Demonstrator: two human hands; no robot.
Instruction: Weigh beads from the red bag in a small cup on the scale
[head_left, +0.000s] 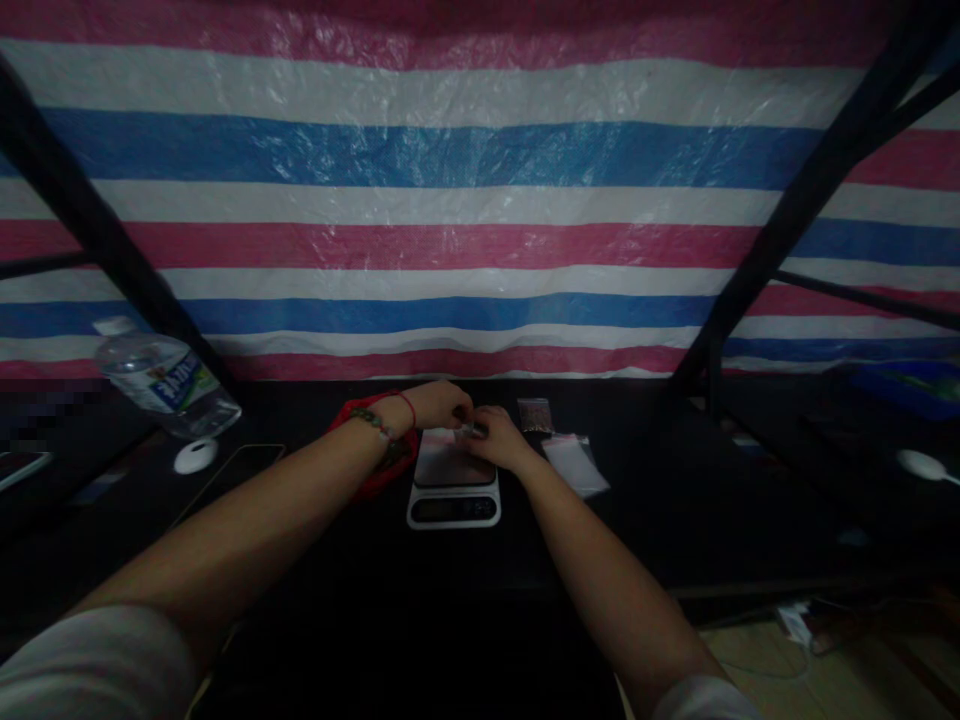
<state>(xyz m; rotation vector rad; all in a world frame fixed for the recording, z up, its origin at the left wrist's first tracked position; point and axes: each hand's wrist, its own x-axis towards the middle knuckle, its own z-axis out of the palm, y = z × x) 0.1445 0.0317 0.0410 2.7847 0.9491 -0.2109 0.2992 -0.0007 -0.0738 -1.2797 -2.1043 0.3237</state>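
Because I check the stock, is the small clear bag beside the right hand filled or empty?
Filled: small brown pieces show through the clear bag.

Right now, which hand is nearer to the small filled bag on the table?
Right. The right hand is just left of the small filled bag; the left hand is farther left, by the scale's far edge.

Head camera looks forward over the table [675,500].
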